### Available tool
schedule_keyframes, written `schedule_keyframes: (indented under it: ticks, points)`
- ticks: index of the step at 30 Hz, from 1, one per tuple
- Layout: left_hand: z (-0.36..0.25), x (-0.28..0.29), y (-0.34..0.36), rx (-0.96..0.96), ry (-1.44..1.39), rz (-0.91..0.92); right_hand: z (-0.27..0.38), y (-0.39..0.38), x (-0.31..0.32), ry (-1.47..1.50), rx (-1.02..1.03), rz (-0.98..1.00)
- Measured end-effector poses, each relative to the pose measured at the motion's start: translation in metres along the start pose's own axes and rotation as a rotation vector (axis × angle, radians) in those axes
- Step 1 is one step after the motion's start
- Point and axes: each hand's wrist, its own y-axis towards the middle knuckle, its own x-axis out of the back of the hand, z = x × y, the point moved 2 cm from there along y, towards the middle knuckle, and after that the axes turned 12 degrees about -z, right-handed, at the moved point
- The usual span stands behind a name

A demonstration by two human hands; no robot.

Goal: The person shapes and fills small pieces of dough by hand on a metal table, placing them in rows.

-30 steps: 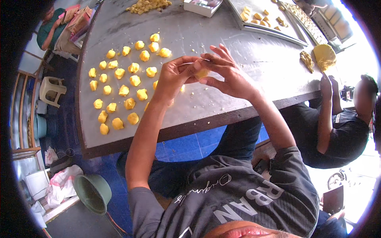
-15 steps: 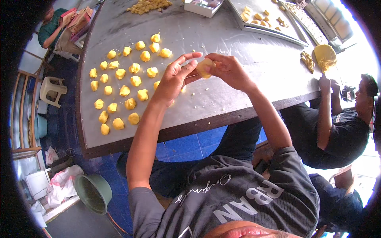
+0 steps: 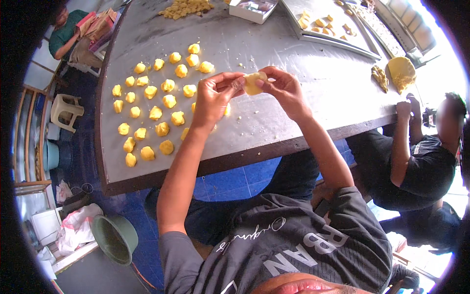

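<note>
Over the metal-topped table, I hold a flattened piece of pale yellow dough (image 3: 253, 84) between both hands. My left hand (image 3: 211, 98) pinches its left edge with thumb and fingers. On the other side, the thumb and fingers of my right hand (image 3: 286, 93) grip the right edge. Several rough yellow dough balls (image 3: 169, 101) lie in loose rows on the table to the left. My left hand and forearm cover part of the nearest ones. Small crumbs (image 3: 240, 117) are scattered on the surface below my hands.
Far off lie a heap of small dough pieces (image 3: 185, 8), a white box (image 3: 252, 11) and a tray (image 3: 338, 40) of shaped pieces. A large dough mass (image 3: 402, 73) sits by a co-worker (image 3: 421, 157) at right. A green basin (image 3: 116, 238) and a stool (image 3: 66, 110) stand left.
My left fingers, spread before, have closed onto the dough's left edge. The dough has turned more face-on. At right, the co-worker's hands have drawn slightly back from the large dough mass.
</note>
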Motion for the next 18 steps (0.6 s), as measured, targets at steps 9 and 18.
schedule_keyframes:
  ticks: [9,18]
  points:
    - [-0.008,-0.01,-0.009,-0.369,0.229,-0.148,-0.009,0.004,-0.009,0.044,0.134,-0.155]
    - [-0.021,-0.03,-0.031,-0.99,1.024,-0.212,0.004,0.006,-0.03,0.371,0.126,-0.317]
